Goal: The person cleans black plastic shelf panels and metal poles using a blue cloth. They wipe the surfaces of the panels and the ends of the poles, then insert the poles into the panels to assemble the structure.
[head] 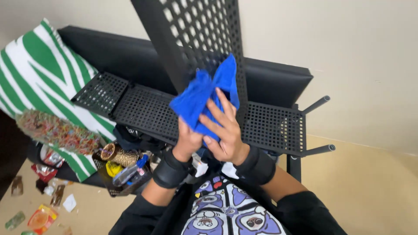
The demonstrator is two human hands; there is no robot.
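A bright blue cloth point(204, 93) is bunched up against a black perforated metal panel point(196, 35) that rises steeply in front of me. My left hand point(186, 141) grips the cloth's lower edge from below. My right hand point(224, 130) lies over the cloth with fingers spread, pressing it toward the panel. Both wrists wear black bands. A black perforated shelf point(148, 109) runs across behind the hands.
A green-and-white striped cushion point(39, 74) and a black sofa back point(109, 48) lie at the left. A tray of small items point(122, 167) sits below the shelf. Wrappers litter the floor point(41, 217) at lower left. Two black pegs point(318, 104) stick out at the right.
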